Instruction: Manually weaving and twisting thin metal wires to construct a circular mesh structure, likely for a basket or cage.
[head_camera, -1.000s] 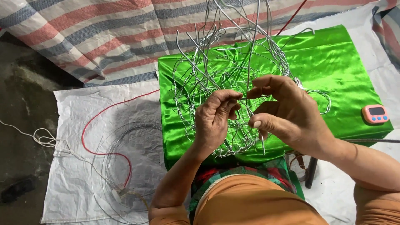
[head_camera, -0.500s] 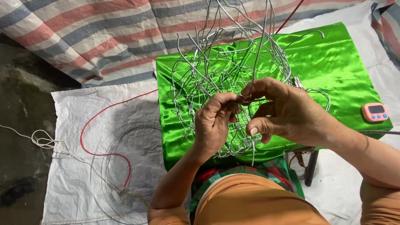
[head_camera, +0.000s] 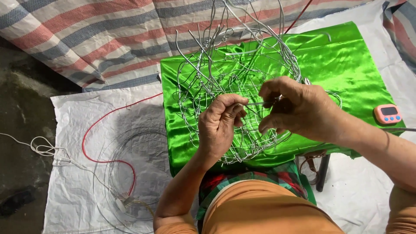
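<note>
Left hand pinching a thin wire of the wire basket frame, right hand curled, gripping the same strand

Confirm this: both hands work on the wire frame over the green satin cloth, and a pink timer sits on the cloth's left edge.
Not quite. The head view shows the pink timer at the right edge of the green satin cloth. The left hand and right hand do work the wire frame.

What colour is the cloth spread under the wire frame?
The cloth is shiny bright green, plain with no pattern, clearest in the head view beneath the wire frame.
</note>
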